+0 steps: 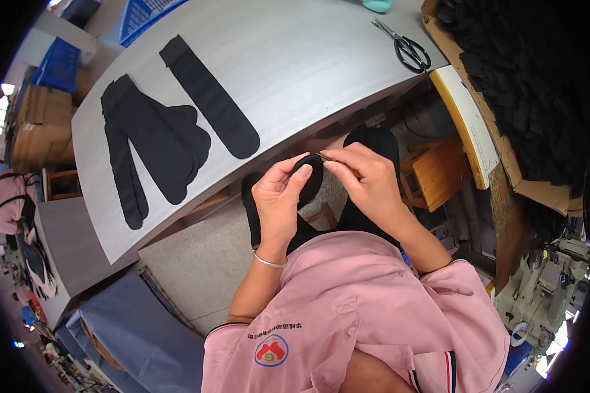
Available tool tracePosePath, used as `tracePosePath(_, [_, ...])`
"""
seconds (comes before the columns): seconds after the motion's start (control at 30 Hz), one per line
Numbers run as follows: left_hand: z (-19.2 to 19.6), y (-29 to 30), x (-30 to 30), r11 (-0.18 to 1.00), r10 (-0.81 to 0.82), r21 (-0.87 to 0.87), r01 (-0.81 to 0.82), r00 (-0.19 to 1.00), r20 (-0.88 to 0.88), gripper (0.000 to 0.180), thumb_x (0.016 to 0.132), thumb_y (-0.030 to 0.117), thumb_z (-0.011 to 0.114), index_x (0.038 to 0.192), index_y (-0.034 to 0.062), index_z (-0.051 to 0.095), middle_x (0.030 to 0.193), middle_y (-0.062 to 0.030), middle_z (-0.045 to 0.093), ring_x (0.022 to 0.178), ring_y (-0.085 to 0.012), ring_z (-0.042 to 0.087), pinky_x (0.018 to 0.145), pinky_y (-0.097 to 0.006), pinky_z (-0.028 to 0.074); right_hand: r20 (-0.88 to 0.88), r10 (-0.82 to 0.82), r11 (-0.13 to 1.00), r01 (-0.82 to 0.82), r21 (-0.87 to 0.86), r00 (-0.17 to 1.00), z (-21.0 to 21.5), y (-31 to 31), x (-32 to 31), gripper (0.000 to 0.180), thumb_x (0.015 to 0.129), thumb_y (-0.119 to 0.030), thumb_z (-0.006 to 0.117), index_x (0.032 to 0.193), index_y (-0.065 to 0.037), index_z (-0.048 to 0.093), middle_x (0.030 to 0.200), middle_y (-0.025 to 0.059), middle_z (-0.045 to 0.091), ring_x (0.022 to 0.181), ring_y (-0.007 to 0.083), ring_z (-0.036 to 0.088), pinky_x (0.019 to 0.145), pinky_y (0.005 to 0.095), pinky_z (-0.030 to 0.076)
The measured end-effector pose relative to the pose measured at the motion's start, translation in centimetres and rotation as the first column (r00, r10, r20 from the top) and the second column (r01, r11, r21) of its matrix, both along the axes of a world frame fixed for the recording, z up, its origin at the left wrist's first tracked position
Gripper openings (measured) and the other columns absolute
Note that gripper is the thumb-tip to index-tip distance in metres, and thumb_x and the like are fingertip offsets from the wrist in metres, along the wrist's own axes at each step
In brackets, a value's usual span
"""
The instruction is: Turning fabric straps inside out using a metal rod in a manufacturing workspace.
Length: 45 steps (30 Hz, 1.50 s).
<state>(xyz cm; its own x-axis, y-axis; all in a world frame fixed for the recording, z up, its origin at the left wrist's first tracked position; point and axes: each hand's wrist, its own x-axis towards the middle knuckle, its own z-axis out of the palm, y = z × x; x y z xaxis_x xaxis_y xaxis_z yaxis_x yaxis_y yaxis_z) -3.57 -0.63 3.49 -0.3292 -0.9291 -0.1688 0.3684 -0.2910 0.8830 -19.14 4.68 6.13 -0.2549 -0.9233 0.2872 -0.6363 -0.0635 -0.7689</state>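
See black cloth (314,182), pinched over the lap (360,220) in left hand (278,190), with right hand (366,173) closed around something thin (325,157), kind unclear. Probably feels light, soft, floppy; best gripped by the edge.

The pale grey tabletop (295,72) has a curved look. Below its near edge lies a speckled grey floor (196,281), and under its right part stands an orange-brown wooden stool (439,173). Left of the tabletop are stacked brown cartons (49,121), a blue crate (59,64) and a lower grey bench (78,245). Bright white light (5,92) shows beyond the cartons, far left of the tabletop; pale machinery (550,281) stands well to its right.
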Motion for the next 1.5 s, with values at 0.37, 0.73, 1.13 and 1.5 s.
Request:
tracePosePath(0.37, [1.3,-1.5,-1.2,0.996,-0.065,0.055,0.072,0.992,-0.11,0.019,0.089,0.0,0.07,0.107,-0.0042,0.068,0.102,-0.009,0.071,0.091,-0.0106,0.065,0.085,-0.023,0.052,0.542,-0.057,0.991,-0.018,0.132,0.839,-2.6,-1.4,0.3,0.022,0.087,-0.016,0.076,0.082,0.0,0.062,0.062,-0.0056,0.047,0.06,0.002,0.039,0.05,0.0226,0.031])
tracePosePath(0.73, [0.9,-12.2,-2.7,1.0,0.021,-0.016,-0.022,0.997,-0.071,0.027,0.092,0.007,0.067,0.115,-0.0071,0.064,0.104,-0.014,0.071,0.095,-0.0172,0.068,0.086,-0.029,0.054,0.697,-0.097,0.896,-0.242,0.372,0.711,-7.0,-2.3,0.3,0.04,0.084,-0.026,0.08,0.062,-0.006,0.052,0.061,-0.0102,0.041,0.057,0.0016,0.036,0.048,0.0245,0.028])
tracePosePath(1.13, [-7.2,-13.3,-8.5,0.426,0.418,-0.581,0.694,0.419,0.806,0.071,0.098,0.039,0.053,0.144,-0.0121,0.035,0.155,-0.0273,0.029,0.148,-0.0378,0.021,0.121,-0.046,0.015,0.76,-0.25,0.897,-0.153,0.415,0.6,-7.5,-5.7,-3.6,0.024,0.084,-0.023,0.079,0.072,-0.008,0.064,0.065,-0.0058,0.058,0.053,0.0009,0.047,0.046,0.0195,0.033])
tracePosePath(1.5, [-8.4,-24.3,-9.7,0.386,0.481,-0.565,0.729,0.363,0.798,0.07,0.1,0.044,0.048,0.146,-0.0064,0.036,0.155,-0.0242,0.032,0.148,-0.0357,0.022,0.121,-0.045,0.017,0.859,-0.325,0.813,-0.348,0.468,0.396,-9.3,-0.3,-3.4,0.024,0.086,-0.022,0.077,0.088,0.001,0.07,0.077,0.0008,0.067,0.064,0.0066,0.06,0.058,0.0236,0.05])
